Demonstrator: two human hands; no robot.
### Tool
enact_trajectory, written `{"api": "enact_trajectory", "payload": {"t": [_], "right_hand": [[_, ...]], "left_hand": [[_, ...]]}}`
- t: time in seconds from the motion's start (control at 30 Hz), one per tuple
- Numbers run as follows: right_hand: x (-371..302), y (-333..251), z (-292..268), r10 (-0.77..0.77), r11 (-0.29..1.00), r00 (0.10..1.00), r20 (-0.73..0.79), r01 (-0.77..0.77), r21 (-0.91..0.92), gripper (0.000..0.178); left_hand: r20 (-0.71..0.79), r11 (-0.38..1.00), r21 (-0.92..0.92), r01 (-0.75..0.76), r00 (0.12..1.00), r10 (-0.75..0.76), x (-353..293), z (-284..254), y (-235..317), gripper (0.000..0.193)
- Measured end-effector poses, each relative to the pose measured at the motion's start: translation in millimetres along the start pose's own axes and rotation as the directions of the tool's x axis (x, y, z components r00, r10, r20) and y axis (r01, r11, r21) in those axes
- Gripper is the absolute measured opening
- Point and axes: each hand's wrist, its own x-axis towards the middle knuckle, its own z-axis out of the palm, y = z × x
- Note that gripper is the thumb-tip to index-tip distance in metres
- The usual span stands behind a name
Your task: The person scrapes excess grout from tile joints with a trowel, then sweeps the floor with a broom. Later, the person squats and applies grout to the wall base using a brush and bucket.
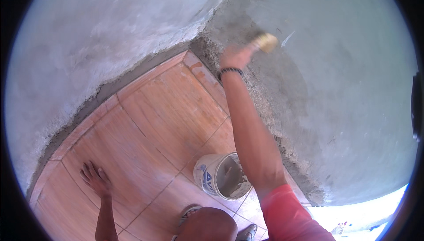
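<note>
My right hand (236, 58), with a dark braided bracelet at the wrist, is closed and reaches to the grey wall on the right. It grips a brush (267, 43) with a pale yellow head, smeared by motion, at a darker, damp-looking patch of the wall (282, 77). Whether its head touches the wall I cannot tell. My left hand (96, 179) rests with fingers spread on the wood-look tile floor (145, 152) at the lower left, holding nothing. Under my right forearm stands a white bucket (207, 175) with blue print and greyish liquid inside.
A second plastered wall (110, 24) rises at the left and meets the right wall in a corner. Tile skirting (106, 106) edges the floor, with rough mortar above it. My bent knee (210, 225) and sandalled feet are at the bottom. Bright light enters at lower right.
</note>
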Motion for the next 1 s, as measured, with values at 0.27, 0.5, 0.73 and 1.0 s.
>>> {"api": "enact_trajectory", "payload": {"t": [0.27, 0.5, 0.73, 1.0], "right_hand": [[55.4, -16.7, -51.0, 0.099, 0.898, 0.783, 0.614, -0.336, 0.284, 0.022], [30.8, 87.4, -333.4, 0.440, 0.856, 0.823, 0.360, -0.505, 0.108, 0.039], [-51.9, 59.0, -442.4, 0.430, 0.869, 0.634, 0.643, -0.097, -0.485, 0.034], [-112.4, 67.0, -368.0, 0.088, 0.925, 0.044, 0.995, 0.368, -0.098, 0.021]], "left_hand": [[0.067, 0.999, -0.010, 0.053, 0.996, -0.052, -0.2, -4.3, -4.2, 0.053], [0.088, 0.996, -0.045, 0.073, 0.994, -0.069, -0.6, -13.1, 6.9, 0.052], [-0.002, 0.999, 0.037, 0.023, 1.000, -0.023, -2.6, 9.1, -3.4, 0.054], [-0.042, 0.997, 0.078, 0.013, 0.999, -0.010, -6.4, 3.8, -8.3, 0.054]]}}
